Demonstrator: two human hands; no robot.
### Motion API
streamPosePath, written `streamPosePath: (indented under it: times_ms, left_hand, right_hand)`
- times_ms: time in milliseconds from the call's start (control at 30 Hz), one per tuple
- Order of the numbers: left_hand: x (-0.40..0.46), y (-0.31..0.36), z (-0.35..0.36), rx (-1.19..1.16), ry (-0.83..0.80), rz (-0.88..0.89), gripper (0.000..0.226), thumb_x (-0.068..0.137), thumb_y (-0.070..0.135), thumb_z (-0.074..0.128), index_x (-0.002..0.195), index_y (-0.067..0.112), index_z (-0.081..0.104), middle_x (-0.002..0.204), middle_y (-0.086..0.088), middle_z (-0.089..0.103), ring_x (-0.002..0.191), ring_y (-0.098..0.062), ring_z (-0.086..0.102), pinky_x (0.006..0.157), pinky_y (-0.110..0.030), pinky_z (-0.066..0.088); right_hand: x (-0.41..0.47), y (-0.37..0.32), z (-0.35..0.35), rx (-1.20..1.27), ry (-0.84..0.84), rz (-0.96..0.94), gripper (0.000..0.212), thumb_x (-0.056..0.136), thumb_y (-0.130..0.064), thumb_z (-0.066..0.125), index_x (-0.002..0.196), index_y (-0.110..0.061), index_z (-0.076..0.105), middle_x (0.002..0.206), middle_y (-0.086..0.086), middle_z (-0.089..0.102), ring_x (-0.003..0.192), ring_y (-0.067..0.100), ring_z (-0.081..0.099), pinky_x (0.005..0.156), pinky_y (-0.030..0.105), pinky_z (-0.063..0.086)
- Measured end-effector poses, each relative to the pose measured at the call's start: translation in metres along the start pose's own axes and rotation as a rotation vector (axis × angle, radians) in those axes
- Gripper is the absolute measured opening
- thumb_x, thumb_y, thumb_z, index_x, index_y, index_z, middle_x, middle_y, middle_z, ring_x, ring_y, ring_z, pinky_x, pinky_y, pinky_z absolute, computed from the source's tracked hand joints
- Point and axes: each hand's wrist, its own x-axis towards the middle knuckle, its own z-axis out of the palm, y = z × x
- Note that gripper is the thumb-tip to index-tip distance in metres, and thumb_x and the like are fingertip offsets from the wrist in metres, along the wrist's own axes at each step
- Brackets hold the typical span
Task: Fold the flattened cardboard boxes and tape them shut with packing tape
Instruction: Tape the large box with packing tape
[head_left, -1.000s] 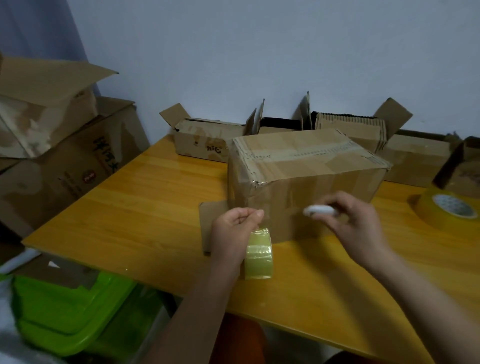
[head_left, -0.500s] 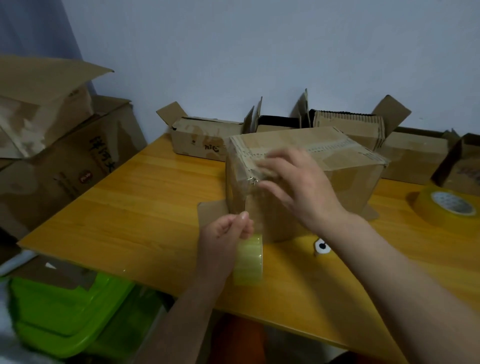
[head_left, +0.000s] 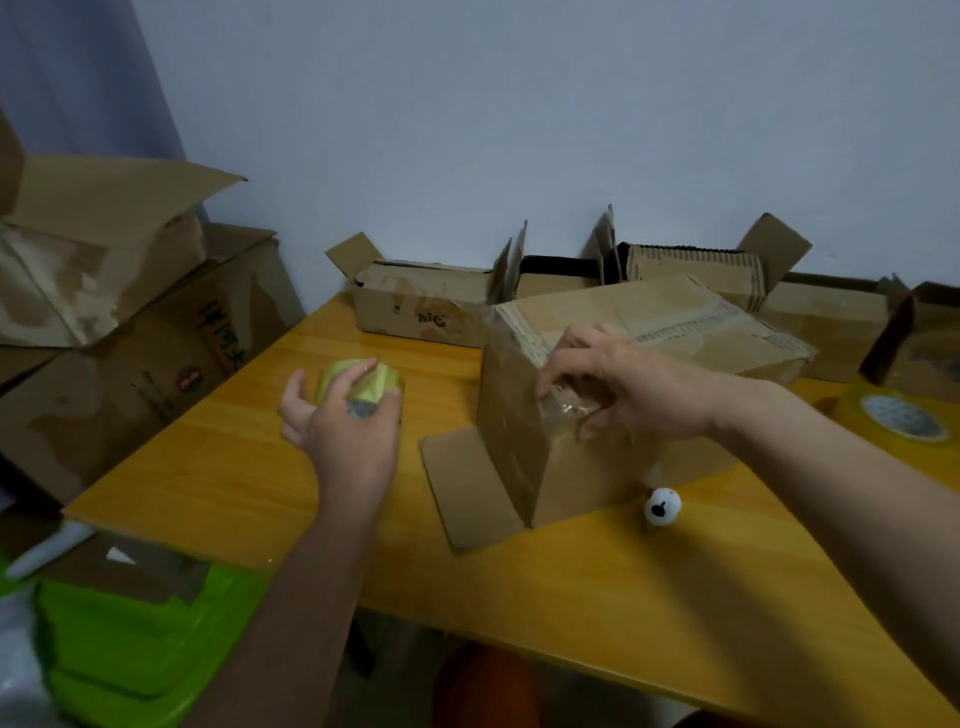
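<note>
A folded cardboard box stands on the wooden table, its top seam taped and one bottom flap lying flat on the table to its left. My right hand rests on the box's near upper corner, with fingers and thumb spread over a shiny strip of clear tape on the side face. My left hand is left of the box and grips a yellowish roll of packing tape just above the table. No tape stretches between the roll and the box.
A small white cutter lies on the table in front of the box. A second tape roll sits at the right edge. Several open boxes line the wall, large cartons stack at the left, and a green bin stands below.
My left hand carried the tape roll away from the box, to the left and farther back. My right hand slid from the box's top edge down onto its side face.
</note>
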Motion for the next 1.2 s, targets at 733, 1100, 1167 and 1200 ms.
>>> streamPosePath:
  times_ms: [733,1100,1167,1200]
  left_hand:
    - [-0.053,0.055,0.112,-0.177,-0.694,0.240,0.073,0.074,0.064,0.059,0.141,0.045,0.038,0.157,0.006,0.009,0.146,-0.020,0.010,0.116,-0.043,0.024]
    - [-0.055,0.016,0.099,-0.195,-0.769,0.142,0.084,0.070,0.044,0.079,0.141,0.049,0.035,0.155,0.008,0.010,0.141,-0.019,0.021,0.112,-0.040,0.033]
    - [-0.050,0.010,0.094,-0.200,-0.771,0.133,0.082,0.074,0.035,0.081,0.141,0.049,0.036,0.155,0.011,0.010,0.139,-0.015,0.022,0.109,-0.035,0.035]
    - [-0.048,0.009,0.092,-0.219,-0.772,0.117,0.076,0.079,0.029,0.078,0.140,0.048,0.038,0.155,0.011,0.011,0.138,-0.014,0.023,0.107,-0.034,0.036]
  right_hand:
    - [-0.124,-0.004,0.018,-0.342,0.115,0.382,0.071,0.090,-0.062,0.034,0.151,-0.030,0.017,0.157,-0.008,0.023,0.144,0.015,0.022,0.114,0.028,0.019]
    - [-0.054,-0.006,0.014,-0.426,0.017,0.507,0.071,0.089,-0.068,0.016,0.151,-0.036,0.003,0.147,0.010,0.029,0.132,0.028,0.030,0.108,0.041,0.028]
    - [-0.052,-0.005,0.013,-0.374,-0.073,0.513,0.068,0.094,-0.061,0.028,0.151,-0.039,-0.003,0.151,0.008,0.021,0.137,0.030,0.022,0.111,0.045,0.021]
    - [-0.052,-0.004,0.009,-0.341,-0.109,0.523,0.072,0.093,-0.059,0.036,0.150,-0.039,-0.003,0.152,0.008,0.019,0.138,0.031,0.020,0.112,0.046,0.019]
